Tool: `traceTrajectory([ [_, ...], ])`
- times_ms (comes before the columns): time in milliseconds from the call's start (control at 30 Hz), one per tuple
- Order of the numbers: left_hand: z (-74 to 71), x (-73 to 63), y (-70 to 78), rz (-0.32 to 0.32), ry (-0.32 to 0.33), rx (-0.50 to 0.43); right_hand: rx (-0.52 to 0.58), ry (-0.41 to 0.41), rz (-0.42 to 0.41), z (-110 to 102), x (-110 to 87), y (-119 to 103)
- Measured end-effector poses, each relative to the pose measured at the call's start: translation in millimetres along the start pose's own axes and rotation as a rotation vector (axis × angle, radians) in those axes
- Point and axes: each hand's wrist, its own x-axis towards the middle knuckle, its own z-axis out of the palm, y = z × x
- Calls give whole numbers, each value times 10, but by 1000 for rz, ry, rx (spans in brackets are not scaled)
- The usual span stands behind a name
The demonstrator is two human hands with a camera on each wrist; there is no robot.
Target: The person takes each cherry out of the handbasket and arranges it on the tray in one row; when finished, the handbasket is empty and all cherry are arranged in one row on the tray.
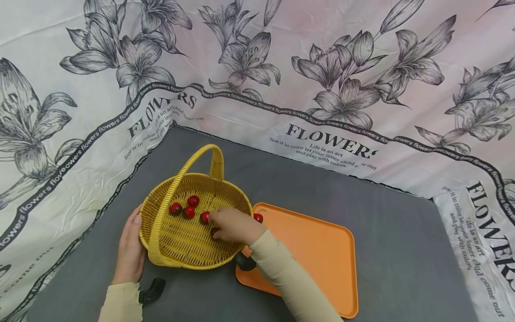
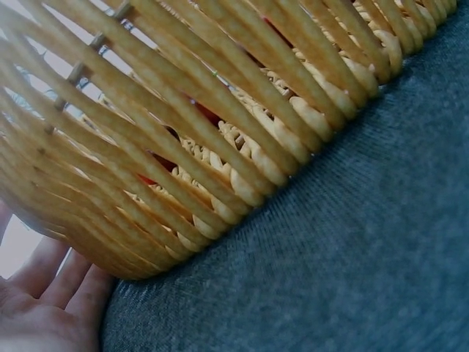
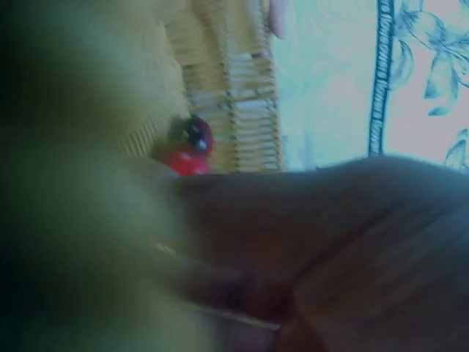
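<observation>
A yellow wicker basket [image 1: 189,250] with a tall arched handle stands left of centre. Inside it lie several small round dark-red fruits [image 1: 193,201], and another red fruit [image 1: 205,218] is right at my right fingertips. My right hand [image 1: 235,226] reaches in over the basket's right rim, fingers bent, and a dark-red fruit [image 1: 214,232] shows between finger and thumb. Along the basket's left outer wall, my left hand [image 1: 130,246] rests with fairly straight fingers. The left wrist view has its fingers [image 2: 62,275] against the woven side. Blurred hand parts cover much of the right wrist view.
An orange tray [image 1: 322,255] lies to the right of the basket, partly under my right forearm. One more red fruit [image 1: 258,218] shows at the tray's upper left. Flower-printed cloth [image 1: 322,89] walls off the back and sides of the grey table [image 1: 402,250].
</observation>
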Motion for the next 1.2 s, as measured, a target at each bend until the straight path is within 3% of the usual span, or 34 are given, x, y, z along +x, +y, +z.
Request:
traceTrajectory([
  [333, 3, 15, 5, -33, 21, 35, 11, -21, 6, 91, -1, 10],
  [533, -13, -28, 1, -42, 40, 33, 95, 36, -24, -21, -125, 23],
  [633, -3, -22, 2, -34, 33, 31, 131, 43, 0, -99, -210, 60],
  [767, 24, 28, 9, 4, -4, 27, 81, -4, 47, -121, -222, 105],
  [900, 18, 53, 12, 26, -8, 21, 74, -44, 30, -63, -117, 92],
  [1033, 15, 34, 9, 5, 9, 16, 66, -44, 29, 12, -33, 61],
  [1200, 0, 6, -6, -19, 16, 27, -22, -25, 16, 127, -3, 42],
])
